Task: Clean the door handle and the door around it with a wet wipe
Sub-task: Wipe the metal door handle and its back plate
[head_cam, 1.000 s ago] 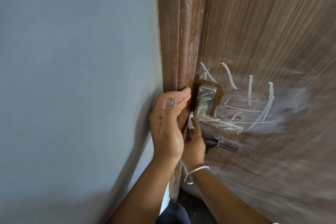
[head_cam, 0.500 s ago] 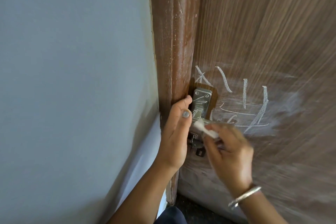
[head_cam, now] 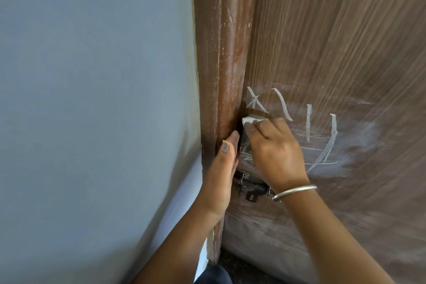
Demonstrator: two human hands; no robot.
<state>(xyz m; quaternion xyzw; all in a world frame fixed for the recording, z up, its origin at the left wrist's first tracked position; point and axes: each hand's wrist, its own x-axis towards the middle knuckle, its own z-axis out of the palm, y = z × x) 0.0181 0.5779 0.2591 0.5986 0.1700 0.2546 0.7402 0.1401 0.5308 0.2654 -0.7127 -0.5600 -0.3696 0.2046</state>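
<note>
While right hand (head_cam: pixel 276 152) pinches folded white wipe (head_cam: pixel 251 120) | left hand (head_cam: pixel 219 173) flat on glossy frame (head_cam: pixel 221 71)

A plain pale blue-grey painted wall (head_cam: pixel 92 99) fills the left half of the scene, smooth and evenly lit higher up. A soft grey shadow (head_cam: pixel 177 182) falls across its lower right part. Along the wall's right edge stands an upright reddish-brown wooden door frame post (head_cam: pixel 219 53), scuffed with whitish flecks. At its foot lies a dark floor (head_cam: pixel 244 268).

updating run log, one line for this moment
right hand: pinches wet wipe at handle plate | left hand: rests on door frame | chalk marks: on door
</note>
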